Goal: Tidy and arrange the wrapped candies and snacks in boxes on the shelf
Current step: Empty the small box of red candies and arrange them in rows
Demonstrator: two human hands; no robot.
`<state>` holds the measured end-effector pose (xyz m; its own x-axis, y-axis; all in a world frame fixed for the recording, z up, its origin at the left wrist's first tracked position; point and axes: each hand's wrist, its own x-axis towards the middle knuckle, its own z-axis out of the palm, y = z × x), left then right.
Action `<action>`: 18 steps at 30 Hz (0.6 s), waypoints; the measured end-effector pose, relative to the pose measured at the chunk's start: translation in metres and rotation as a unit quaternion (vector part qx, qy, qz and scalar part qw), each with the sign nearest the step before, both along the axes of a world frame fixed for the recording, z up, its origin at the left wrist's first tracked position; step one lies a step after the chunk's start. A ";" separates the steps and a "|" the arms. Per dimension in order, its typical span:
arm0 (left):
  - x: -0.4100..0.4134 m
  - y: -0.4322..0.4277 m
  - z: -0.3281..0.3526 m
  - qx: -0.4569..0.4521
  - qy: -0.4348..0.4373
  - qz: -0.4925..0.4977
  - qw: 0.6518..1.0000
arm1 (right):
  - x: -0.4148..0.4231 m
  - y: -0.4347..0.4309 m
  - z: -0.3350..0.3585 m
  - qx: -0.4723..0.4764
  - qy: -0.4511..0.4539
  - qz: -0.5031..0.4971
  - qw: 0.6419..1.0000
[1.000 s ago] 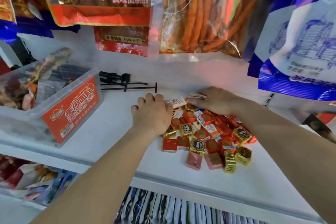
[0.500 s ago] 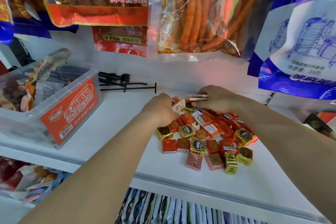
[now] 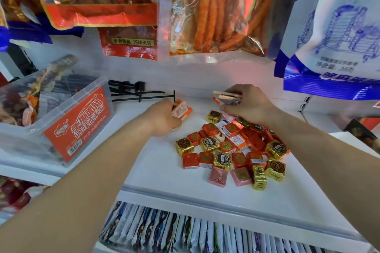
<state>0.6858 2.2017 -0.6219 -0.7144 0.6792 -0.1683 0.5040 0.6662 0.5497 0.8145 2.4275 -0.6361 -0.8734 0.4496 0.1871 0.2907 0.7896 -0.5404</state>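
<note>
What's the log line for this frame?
left grip: holds orange candies | right grip: holds candy stack | candy pile: loose on shelf | clear box: left of pile

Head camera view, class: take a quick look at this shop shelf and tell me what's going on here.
A person is sorting loose sweets on a white shelf. The left hand grips a few orange wrapped pieces. The right hand holds a small stack of flat pieces at the back of the candy pile. The pile of red, gold and pink squares lies loose on the shelf. A clear box with an orange label stands to the left, holding other snacks.
</note>
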 end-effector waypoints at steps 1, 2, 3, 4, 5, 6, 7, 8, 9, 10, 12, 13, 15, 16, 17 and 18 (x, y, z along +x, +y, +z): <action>-0.002 -0.004 -0.002 0.029 -0.020 0.005 0.999 | 0.000 -0.002 0.002 -0.004 0.013 -0.004 1.000; -0.003 -0.007 -0.002 0.053 -0.036 0.009 0.998 | 0.000 -0.005 0.005 -0.007 0.023 -0.006 1.000; -0.004 -0.010 -0.003 0.069 -0.046 0.013 0.996 | 0.000 -0.008 0.009 -0.008 0.029 -0.004 1.000; -0.003 -0.012 -0.004 0.080 -0.051 0.017 0.995 | 0.000 -0.012 0.012 -0.009 0.031 0.000 0.999; -0.003 -0.014 -0.004 0.089 -0.054 0.021 0.994 | 0.000 -0.016 0.015 -0.009 0.031 0.004 0.999; -0.001 -0.015 -0.004 0.098 -0.058 0.024 0.993 | 0.001 -0.020 0.018 -0.011 0.031 0.008 0.999; 0.001 -0.016 -0.004 0.109 -0.062 0.025 0.992 | 0.003 -0.024 0.019 -0.017 0.033 0.011 0.999; 0.004 -0.017 -0.003 0.120 -0.068 0.024 0.990 | 0.007 -0.027 0.021 -0.023 0.037 0.013 0.999; 0.008 -0.018 -0.002 0.130 -0.074 0.024 0.988 | 0.012 -0.031 0.023 -0.025 0.042 0.015 0.999; 0.013 -0.020 0.000 0.137 -0.079 0.025 0.987 | 0.018 -0.035 0.024 -0.025 0.044 0.014 0.999; 0.027 -0.024 0.005 0.148 -0.089 0.020 0.985 | 0.035 -0.043 0.027 -0.024 0.041 0.008 0.999; 0.036 -0.026 0.007 0.154 -0.095 0.015 0.983 | 0.047 -0.046 0.029 -0.029 0.037 0.002 0.999; 0.057 -0.029 0.011 0.160 -0.105 0.007 0.981 | 0.072 -0.051 0.034 -0.042 0.024 -0.010 0.999; 0.069 -0.030 0.013 0.159 -0.110 0.002 0.981 | 0.086 -0.053 0.038 -0.047 0.015 -0.018 0.999; 0.081 -0.031 0.016 0.155 -0.113 -0.001 0.981 | 0.099 -0.054 0.040 -0.050 0.008 -0.027 0.998; 0.092 -0.030 0.019 0.153 -0.115 -0.002 0.982 | 0.110 -0.055 0.043 -0.051 0.006 -0.039 0.998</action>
<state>0.7780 2.1713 -0.6032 -0.6780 0.7263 -0.1132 0.3456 0.4508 0.8230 0.9244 2.3721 -0.5935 -0.8336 0.5325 0.1466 0.3417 0.7058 -0.6206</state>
